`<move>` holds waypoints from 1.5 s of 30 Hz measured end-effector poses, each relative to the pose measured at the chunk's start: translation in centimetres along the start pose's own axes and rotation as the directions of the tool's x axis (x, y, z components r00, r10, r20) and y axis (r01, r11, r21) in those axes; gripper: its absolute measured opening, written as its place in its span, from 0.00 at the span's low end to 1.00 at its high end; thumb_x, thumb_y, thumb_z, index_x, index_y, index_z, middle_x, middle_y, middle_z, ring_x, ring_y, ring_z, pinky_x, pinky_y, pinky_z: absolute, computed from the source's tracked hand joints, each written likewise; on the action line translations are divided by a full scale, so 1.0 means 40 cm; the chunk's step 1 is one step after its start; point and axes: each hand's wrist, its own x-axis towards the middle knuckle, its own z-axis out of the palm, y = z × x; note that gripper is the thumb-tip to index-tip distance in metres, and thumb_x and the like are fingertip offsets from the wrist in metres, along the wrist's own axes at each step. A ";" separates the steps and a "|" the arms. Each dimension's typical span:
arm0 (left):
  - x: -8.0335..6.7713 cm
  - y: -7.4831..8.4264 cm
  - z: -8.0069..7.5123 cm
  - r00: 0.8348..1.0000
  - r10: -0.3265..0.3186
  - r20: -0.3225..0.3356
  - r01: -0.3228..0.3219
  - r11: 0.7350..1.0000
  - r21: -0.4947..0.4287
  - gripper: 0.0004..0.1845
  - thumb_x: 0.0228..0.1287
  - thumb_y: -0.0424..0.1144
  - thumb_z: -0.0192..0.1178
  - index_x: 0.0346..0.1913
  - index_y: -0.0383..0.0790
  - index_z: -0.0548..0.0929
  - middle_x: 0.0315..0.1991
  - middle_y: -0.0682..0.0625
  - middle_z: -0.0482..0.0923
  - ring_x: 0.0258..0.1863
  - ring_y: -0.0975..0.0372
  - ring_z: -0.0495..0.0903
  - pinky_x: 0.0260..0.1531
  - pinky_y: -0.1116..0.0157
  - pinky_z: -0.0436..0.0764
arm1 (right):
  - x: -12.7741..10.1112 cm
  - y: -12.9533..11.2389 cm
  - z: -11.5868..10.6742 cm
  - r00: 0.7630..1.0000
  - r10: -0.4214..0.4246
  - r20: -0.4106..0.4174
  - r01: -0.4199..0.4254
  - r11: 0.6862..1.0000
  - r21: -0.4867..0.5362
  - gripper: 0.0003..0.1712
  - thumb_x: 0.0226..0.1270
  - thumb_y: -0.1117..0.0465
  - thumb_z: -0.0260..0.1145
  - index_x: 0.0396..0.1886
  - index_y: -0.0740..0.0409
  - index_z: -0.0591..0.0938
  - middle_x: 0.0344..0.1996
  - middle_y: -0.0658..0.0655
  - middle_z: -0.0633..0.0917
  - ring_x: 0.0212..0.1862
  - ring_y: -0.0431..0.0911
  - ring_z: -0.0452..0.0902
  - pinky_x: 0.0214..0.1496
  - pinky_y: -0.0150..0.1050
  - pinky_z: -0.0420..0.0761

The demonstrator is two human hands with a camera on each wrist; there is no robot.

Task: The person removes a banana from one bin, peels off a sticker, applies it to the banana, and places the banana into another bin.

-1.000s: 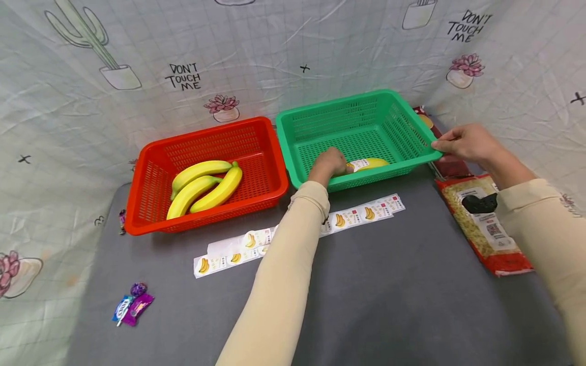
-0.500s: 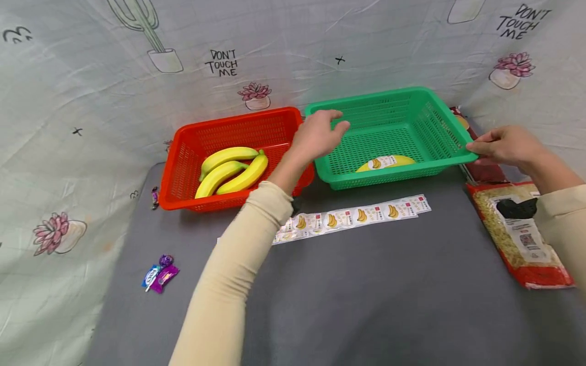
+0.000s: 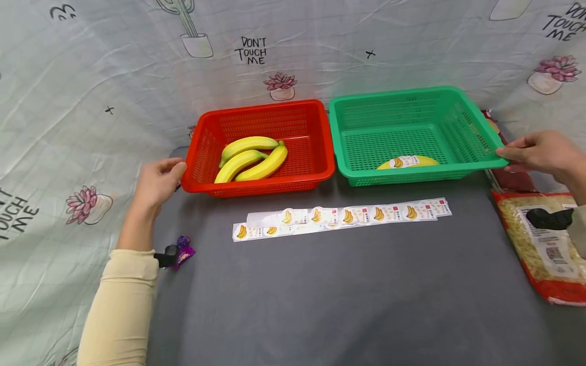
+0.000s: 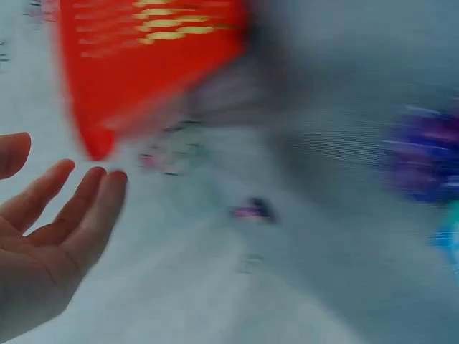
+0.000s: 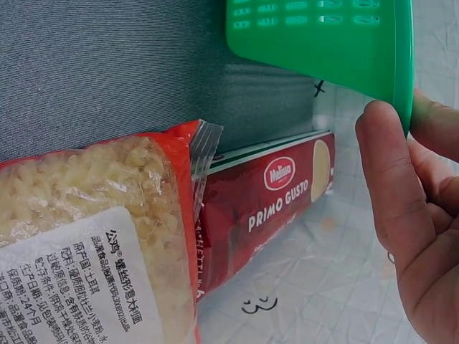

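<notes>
My right hand (image 3: 542,152) pinches the right rim of the green basket (image 3: 426,174) between thumb and fingers, as the right wrist view also shows. Inside that basket lies one banana (image 3: 428,161) with a white label on it. My left hand (image 3: 157,184) is at the near left corner of the red basket (image 3: 270,187). In the left wrist view its relaxed fingers (image 4: 93,215) are just short of the blurred red rim, with thumb and fingers apart and nothing between them. Three bananas (image 3: 263,170) lie together in the red basket.
Strips of banana stickers (image 3: 339,217) lie before the baskets. A pasta bag (image 3: 545,249) and a dark red Melissa packet (image 5: 265,204) lie at the right. Purple-wrapped sweets (image 3: 184,253) sit beside my left wrist. A printed cloth hangs behind the baskets.
My left hand has let go of the labelled banana in the green basket and swung left to the red basket's outer corner. The right hand keeps its hold; the head view has shifted left.
</notes>
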 end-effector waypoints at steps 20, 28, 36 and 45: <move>-0.013 -0.084 0.040 0.978 -0.189 -0.086 0.153 0.937 -0.314 0.27 0.75 0.44 0.58 0.70 0.32 0.73 0.50 0.47 0.74 0.27 0.73 0.82 0.38 0.76 0.84 | 0.046 -0.033 -0.024 0.999 -0.025 -0.024 0.023 0.995 -0.098 0.37 0.78 0.42 0.56 0.61 0.75 0.74 0.36 0.67 0.84 0.33 0.59 0.84 0.36 0.53 0.84; -0.016 -0.093 0.040 0.979 -0.183 -0.094 0.140 0.928 -0.344 0.27 0.75 0.44 0.58 0.69 0.31 0.74 0.49 0.48 0.74 0.29 0.71 0.81 0.40 0.75 0.84 | 0.088 -0.376 -0.019 0.944 -0.284 0.170 0.303 0.947 -0.103 0.40 0.79 0.43 0.55 0.79 0.63 0.61 0.73 0.77 0.63 0.70 0.76 0.57 0.64 0.73 0.60; -0.009 -0.103 0.051 0.976 -0.180 -0.118 0.113 0.895 -0.431 0.24 0.75 0.40 0.59 0.67 0.29 0.76 0.50 0.43 0.77 0.26 0.71 0.80 0.37 0.75 0.84 | 0.123 -0.791 0.248 0.702 -0.589 0.401 0.617 0.784 0.073 0.29 0.72 0.53 0.67 0.69 0.55 0.77 0.67 0.62 0.79 0.68 0.58 0.73 0.68 0.57 0.74; -0.010 -0.116 0.036 0.982 -0.169 -0.088 0.110 0.881 -0.461 0.24 0.75 0.37 0.59 0.68 0.28 0.75 0.54 0.40 0.77 0.29 0.71 0.80 0.39 0.71 0.86 | 0.200 -1.034 0.510 0.492 -0.617 0.614 0.675 0.716 0.179 0.26 0.67 0.60 0.72 0.63 0.60 0.82 0.62 0.63 0.83 0.65 0.56 0.77 0.71 0.53 0.74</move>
